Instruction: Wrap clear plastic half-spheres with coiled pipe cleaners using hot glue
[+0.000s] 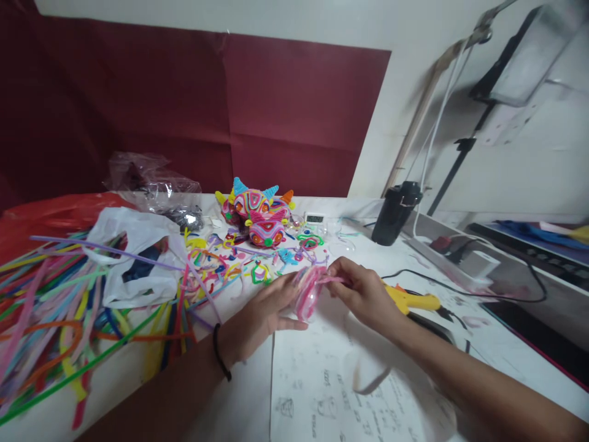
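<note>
A clear, rounded craft piece (307,294), partly covered in pink and pale fuzzy strips, sits above the paper in the middle. My left hand (267,307) holds it from the left, fingers behind it and thumb stretched out below. From the right, my right hand (361,288) pinches a pink pipe cleaner (332,280) against its upper side. Under both hands lies a white sheet (313,374) with sketches and handwriting. To the right of my right hand rests a yellow glue gun (411,299), partly hidden by the wrist.
Loose pipe cleaners (87,325) and a white plastic bag (138,236) crowd the left. Finished colourful animal heads (262,212) stand behind scattered coiled pieces (230,264). A black tumbler (396,213), power strip (455,264), cable and dark phone (538,337) are on the right.
</note>
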Demonstrator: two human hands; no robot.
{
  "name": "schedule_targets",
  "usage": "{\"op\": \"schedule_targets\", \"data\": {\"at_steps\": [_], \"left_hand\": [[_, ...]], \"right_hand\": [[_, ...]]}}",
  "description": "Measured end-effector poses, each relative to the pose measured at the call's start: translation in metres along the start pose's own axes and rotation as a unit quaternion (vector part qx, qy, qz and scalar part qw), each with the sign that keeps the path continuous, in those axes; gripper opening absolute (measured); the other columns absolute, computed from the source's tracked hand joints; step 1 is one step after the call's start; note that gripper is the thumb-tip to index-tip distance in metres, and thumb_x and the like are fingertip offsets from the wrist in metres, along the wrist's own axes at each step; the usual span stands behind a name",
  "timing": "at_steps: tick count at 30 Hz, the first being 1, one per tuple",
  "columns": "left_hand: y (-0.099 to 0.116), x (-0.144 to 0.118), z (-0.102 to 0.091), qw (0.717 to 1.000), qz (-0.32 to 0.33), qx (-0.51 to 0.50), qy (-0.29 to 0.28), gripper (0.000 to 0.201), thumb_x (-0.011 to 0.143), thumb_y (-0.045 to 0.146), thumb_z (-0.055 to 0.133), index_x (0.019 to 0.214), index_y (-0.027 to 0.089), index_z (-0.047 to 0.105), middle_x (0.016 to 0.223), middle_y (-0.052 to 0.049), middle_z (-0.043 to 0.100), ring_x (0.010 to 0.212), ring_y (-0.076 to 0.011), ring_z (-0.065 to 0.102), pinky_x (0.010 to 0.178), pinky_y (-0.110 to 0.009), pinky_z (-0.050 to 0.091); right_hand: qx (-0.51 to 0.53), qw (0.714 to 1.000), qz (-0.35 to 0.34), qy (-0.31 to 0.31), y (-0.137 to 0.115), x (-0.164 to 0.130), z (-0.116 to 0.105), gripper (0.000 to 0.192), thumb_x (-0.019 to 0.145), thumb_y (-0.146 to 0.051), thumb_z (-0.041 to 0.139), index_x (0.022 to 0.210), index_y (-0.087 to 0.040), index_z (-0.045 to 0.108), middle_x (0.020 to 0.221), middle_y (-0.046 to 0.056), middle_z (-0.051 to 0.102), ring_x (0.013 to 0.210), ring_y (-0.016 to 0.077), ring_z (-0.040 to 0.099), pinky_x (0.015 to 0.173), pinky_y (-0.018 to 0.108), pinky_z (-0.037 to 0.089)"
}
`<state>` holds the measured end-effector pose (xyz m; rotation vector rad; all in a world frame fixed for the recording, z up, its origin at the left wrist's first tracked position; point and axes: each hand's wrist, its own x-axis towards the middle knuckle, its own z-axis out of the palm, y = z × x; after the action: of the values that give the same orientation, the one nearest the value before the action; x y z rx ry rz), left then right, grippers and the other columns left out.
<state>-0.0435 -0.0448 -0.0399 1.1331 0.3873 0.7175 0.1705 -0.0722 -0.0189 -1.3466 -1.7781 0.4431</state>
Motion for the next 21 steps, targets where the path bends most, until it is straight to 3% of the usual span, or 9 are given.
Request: {"op": "schedule_targets", "data": {"at_steps": [4,7,10,21], "left_hand": [[0.007,-0.001,0.005,0.999,0.041,0.027,-0.02,0.064,0.074,0.044,0.073,0.133,0.027,0.053,0.143,-0.011,0.046,0.127,-0.0316,0.044,0.095,-0.042,0.045],[0.008,-0.001,0.007,0.995,0.077,0.046,-0.034,0.083,0.064,0.037,0.083,0.138,0.026,0.047,0.147,-0.012,0.041,0.13,-0.0329,0.041,0.099,-0.041,0.042],[0.005,0.0,0.005,0.995,0.07,0.059,-0.043,0.095,0.061,0.03,0.085,0.143,0.026,0.039,0.15,-0.014,0.036,0.13,-0.0339,0.042,0.097,-0.041,0.044],[-0.001,-0.001,-0.001,0.99,0.099,0.099,-0.007,0.096,0.059,0.028,0.086,0.143,0.025,0.038,0.15,-0.012,0.037,0.137,-0.0323,0.035,0.107,-0.041,0.036]], "right_hand": [[0.155,0.984,0.087,-0.018,-0.001,0.005,0.004,0.031,0.076,-0.045,0.067,0.068,-0.019,0.051,0.054,-0.005,0.052,0.049,0.0097,0.044,0.047,0.023,0.033],[0.254,0.953,0.155,-0.051,-0.004,0.004,0.008,0.04,0.069,-0.051,0.073,0.066,-0.02,0.049,0.049,-0.007,0.05,0.041,0.0063,0.033,0.039,0.021,0.023],[0.329,0.919,0.199,-0.088,-0.005,0.001,0.013,0.042,0.066,-0.049,0.077,0.065,-0.019,0.048,0.049,-0.007,0.053,0.037,0.0041,0.029,0.036,0.02,0.02],[0.395,0.857,0.265,-0.197,-0.01,-0.007,0.028,0.037,0.071,-0.045,0.073,0.059,-0.018,0.05,0.037,-0.011,0.04,0.029,0.0023,0.023,0.029,0.017,0.02]]}}
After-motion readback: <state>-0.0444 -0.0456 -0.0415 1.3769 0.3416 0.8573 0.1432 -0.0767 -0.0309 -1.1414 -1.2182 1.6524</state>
